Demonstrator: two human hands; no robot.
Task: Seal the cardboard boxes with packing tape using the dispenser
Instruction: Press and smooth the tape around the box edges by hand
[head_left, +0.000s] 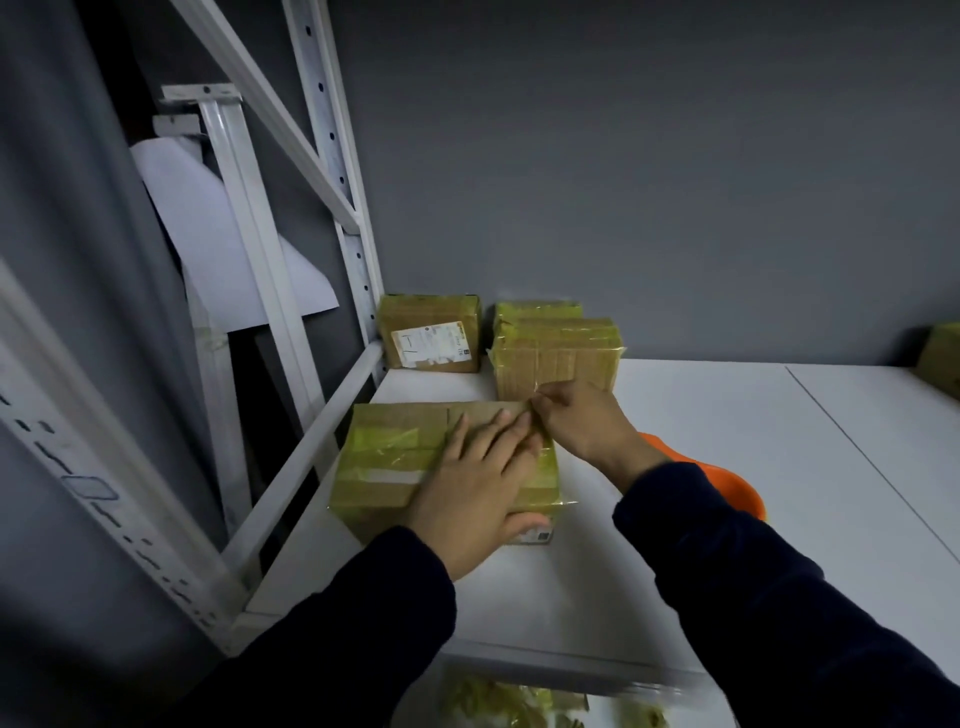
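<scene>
Head view: a person in dark sleeves is pressing the left hand (475, 499), fingers straight and spread, flat on the lid of a cardboard box (384, 457) lying at the near left of a white shelf (727, 415). The right hand (582, 421) is pinching a loose end of clear packing tape (535, 410) at the box's far right corner. An orange object, likely the tape dispenser (727, 488), is lying just behind the right wrist, mostly hidden. Farther back, a labelled box (431, 332) and a stack of taped boxes (556, 353) are sitting near the wall. The likely risk: the thin strip folding onto itself or clinging to the fingers, leaving a wrinkled, weak seal.
</scene>
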